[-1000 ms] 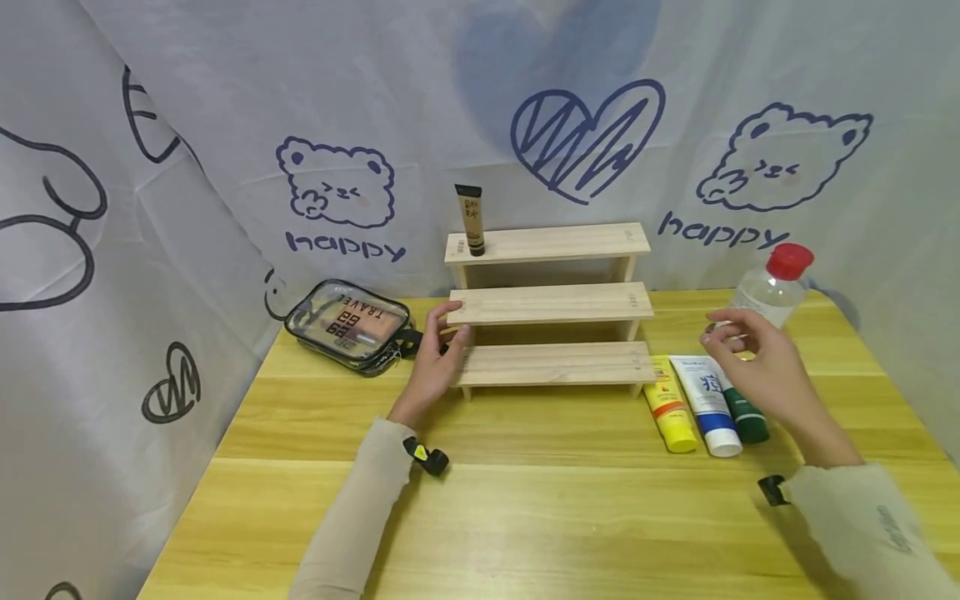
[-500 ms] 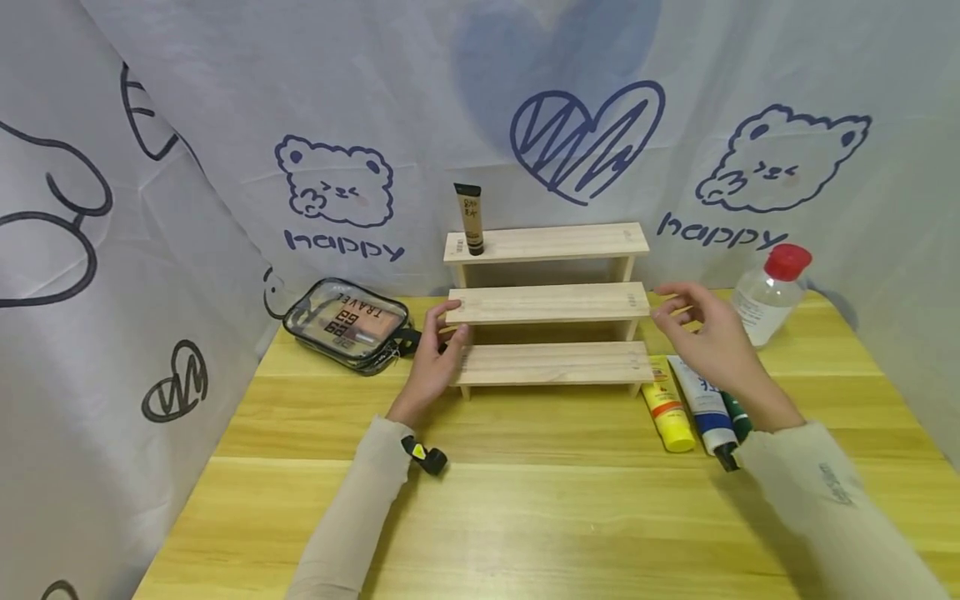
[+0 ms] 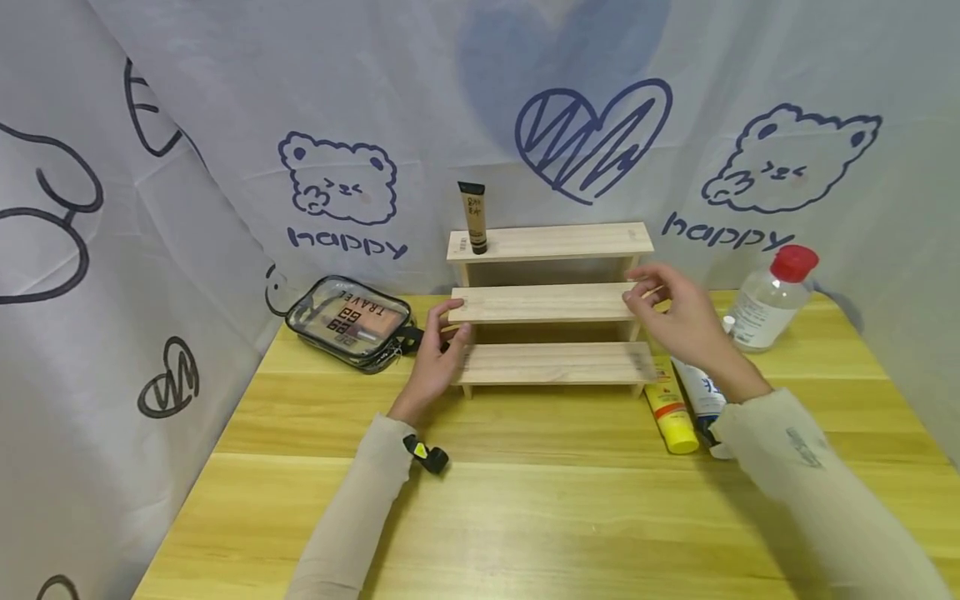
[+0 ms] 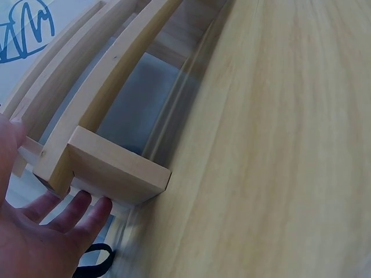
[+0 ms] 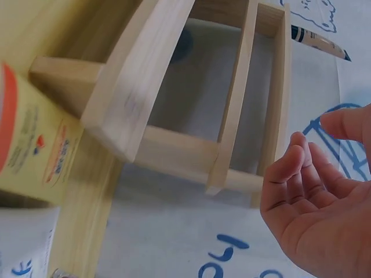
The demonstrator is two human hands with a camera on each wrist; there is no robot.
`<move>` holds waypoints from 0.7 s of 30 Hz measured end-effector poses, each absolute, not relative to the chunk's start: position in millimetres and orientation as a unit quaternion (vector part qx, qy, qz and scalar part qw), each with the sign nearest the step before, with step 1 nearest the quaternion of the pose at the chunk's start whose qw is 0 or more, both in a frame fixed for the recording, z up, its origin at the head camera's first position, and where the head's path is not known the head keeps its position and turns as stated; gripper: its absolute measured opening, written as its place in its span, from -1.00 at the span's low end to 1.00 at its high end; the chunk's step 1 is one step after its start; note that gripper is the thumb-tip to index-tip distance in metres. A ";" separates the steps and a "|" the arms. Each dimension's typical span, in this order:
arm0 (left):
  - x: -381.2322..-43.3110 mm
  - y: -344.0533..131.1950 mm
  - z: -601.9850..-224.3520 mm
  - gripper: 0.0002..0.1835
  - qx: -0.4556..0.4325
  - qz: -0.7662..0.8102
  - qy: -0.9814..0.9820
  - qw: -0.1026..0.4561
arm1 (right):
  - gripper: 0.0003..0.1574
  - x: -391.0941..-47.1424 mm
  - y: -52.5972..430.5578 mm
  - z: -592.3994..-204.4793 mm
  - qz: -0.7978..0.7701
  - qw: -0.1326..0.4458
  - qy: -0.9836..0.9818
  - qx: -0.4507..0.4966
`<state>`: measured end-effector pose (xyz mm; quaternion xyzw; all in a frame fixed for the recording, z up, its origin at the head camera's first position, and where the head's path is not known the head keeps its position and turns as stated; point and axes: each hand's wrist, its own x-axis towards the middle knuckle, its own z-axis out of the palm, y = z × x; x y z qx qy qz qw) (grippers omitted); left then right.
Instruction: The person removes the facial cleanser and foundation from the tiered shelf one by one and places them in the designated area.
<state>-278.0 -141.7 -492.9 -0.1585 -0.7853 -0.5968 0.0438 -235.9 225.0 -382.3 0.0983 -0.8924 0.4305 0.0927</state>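
Observation:
A three-tier wooden display shelf [image 3: 551, 304] stands at the back of the table. My left hand [image 3: 435, 367] holds its left end, thumb and fingers around the end pieces; in the left wrist view, several fingertips [image 4: 95, 217] rest at the end panel below a tier. At the right end of the middle tier, my right hand [image 3: 678, 321] hovers with loosely bent fingers. The right wrist view shows its thumb apart from the fingers and nothing between them. A small beige tube [image 3: 474, 218] with a black cap stands upright on the top tier's left end.
Right of the shelf lie a yellow tube [image 3: 671, 412] and a white-and-blue tube [image 3: 701, 393], partly behind the right forearm. A clear bottle [image 3: 765, 312] with a red cap stands farther right. A clear travel pouch [image 3: 348, 325] lies left. A printed curtain [image 3: 420, 100] hangs behind.
My right hand has moved left, from beside the red-capped bottle to the shelf's right end. Its forearm now covers the green tube. My left hand has stayed at the shelf's left end.

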 end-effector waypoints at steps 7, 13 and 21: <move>-277.6 -141.5 -493.5 -0.49 -0.161 -0.597 -0.785 0.041 | -0.57 -244.3 208.3 -381.4 0.446 0.088 -0.883 0.121; -278.4 -141.8 -494.1 -0.48 -0.161 -0.595 -0.786 0.042 | -0.60 -253.5 193.0 -378.1 0.443 0.090 -0.882 0.130; -278.0 -142.0 -493.4 -0.48 -0.158 -0.597 -0.785 0.041 | -0.57 -263.7 173.5 -371.8 0.453 0.085 -0.875 0.144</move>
